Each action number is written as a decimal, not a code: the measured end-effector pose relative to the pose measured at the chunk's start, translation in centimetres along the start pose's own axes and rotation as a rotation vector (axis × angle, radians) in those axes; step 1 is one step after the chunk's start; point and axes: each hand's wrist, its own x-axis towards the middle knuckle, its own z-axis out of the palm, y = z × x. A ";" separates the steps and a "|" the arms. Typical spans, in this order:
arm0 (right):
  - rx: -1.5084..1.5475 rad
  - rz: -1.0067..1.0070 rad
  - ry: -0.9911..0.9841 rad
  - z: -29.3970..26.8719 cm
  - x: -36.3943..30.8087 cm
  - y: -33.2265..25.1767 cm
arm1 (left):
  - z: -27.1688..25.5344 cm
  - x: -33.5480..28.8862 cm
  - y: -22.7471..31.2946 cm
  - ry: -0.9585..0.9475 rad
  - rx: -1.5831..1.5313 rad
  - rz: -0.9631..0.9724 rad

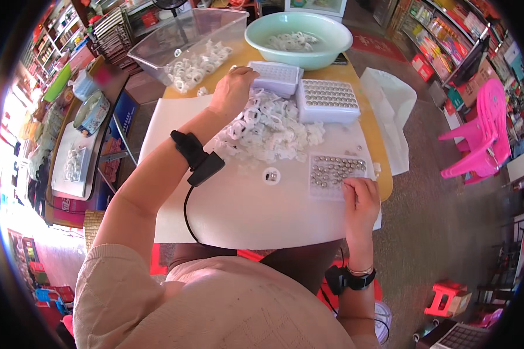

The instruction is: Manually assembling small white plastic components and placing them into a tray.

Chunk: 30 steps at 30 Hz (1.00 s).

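Pinch the metal beads [335, 168], in the clear tray [319, 193] at your right hand [361, 200], by their sides: likely light, hard, slippery; can't tell if its fingers, or those of your left hand [232, 93] by the white box [279, 87], clamp anything.

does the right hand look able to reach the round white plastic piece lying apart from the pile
Probably yes: only the low translucent plastic tray of silvery pieces seems to lie between the right hand and the round piece.
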 end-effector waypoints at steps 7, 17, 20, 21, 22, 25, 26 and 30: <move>-0.172 -0.084 -0.036 -0.5 0.5 0.0 | -1.9 -2.1 3.0 0.023 -0.033 0.049; -0.122 -0.034 0.015 -0.3 0.0 0.5 | -8.9 -10.3 10.7 -0.061 -0.290 0.001; -0.065 0.058 0.019 -0.4 -0.1 0.5 | -8.6 -12.3 11.5 -0.142 -0.404 -0.034; -0.026 0.139 0.011 -0.4 -0.2 0.4 | -8.3 -12.6 11.8 -0.141 -0.410 -0.038; -0.033 0.139 0.008 -0.4 -0.3 0.3 | -8.0 -12.9 12.2 -0.195 -0.461 -0.105; 0.036 0.190 0.080 -0.5 -0.5 -0.1 | -6.9 -13.1 12.4 -0.239 -0.518 -0.132; 0.021 0.164 0.105 -0.8 -0.5 -0.2 | -6.7 -13.0 12.5 -0.255 -0.497 -0.151; -0.036 0.136 0.123 -1.4 -1.1 -0.3 | -5.6 -12.8 12.8 -0.292 -0.446 -0.147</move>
